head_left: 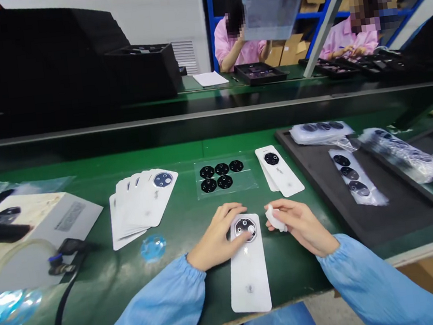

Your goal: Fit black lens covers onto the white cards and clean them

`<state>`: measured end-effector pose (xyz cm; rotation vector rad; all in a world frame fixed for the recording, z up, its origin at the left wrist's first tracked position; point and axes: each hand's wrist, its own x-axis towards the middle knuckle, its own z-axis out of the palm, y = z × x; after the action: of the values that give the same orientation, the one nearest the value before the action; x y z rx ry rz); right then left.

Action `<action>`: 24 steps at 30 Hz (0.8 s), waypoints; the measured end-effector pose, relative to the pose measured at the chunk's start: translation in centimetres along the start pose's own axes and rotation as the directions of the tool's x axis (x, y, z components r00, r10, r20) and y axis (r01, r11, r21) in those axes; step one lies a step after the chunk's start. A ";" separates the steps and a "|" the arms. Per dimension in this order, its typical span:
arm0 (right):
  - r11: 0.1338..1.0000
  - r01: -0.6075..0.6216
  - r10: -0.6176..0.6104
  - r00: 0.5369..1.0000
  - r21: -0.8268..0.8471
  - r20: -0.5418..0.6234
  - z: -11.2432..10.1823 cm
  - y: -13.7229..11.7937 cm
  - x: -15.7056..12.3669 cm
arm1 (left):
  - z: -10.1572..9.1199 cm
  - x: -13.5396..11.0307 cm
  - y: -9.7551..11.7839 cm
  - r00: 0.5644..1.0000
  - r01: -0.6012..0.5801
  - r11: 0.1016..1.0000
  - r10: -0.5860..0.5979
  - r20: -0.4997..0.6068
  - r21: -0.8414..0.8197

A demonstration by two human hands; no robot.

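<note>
White panel (248,273) — far end under left grip (214,240).

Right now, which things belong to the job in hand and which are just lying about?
Job, apparently: white panel under the left hand; white wad in the right hand; fanned panels; black discs.
Seemingly lying about: blue film; white box; paper.

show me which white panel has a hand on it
The white panel at front centre, partly under the left hand; the fanned panels at left and the overlapping pair at right lie untouched.
</note>
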<state>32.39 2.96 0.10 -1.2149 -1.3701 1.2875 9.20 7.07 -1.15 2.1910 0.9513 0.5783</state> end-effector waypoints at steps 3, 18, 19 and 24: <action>0.993 -0.030 0.030 1.000 0.113 0.000 0.7 -0.7 0.2 | -0.2 -0.3 -0.5 0.991 -0.094 0.995 0.090 0.096 0.037; 0.922 0.211 -0.236 0.971 -0.324 -0.039 1.7 0.2 2.3 | 1.2 -0.6 -0.1 1.000 -0.017 0.981 0.016 0.009 0.195; 0.863 0.277 -0.315 0.949 -0.422 -0.021 1.9 0.2 2.2 | 1.1 -0.6 -0.2 1.000 -0.021 0.981 0.019 0.013 0.191; 0.663 0.445 -0.449 0.880 -0.602 0.157 2.8 0.5 1.5 | 0.6 -0.6 -0.4 0.998 -0.035 0.983 0.025 0.054 0.181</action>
<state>29.48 4.06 -0.70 -1.1714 -2.0348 0.4682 8.98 6.57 -1.90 2.3741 0.9788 0.4611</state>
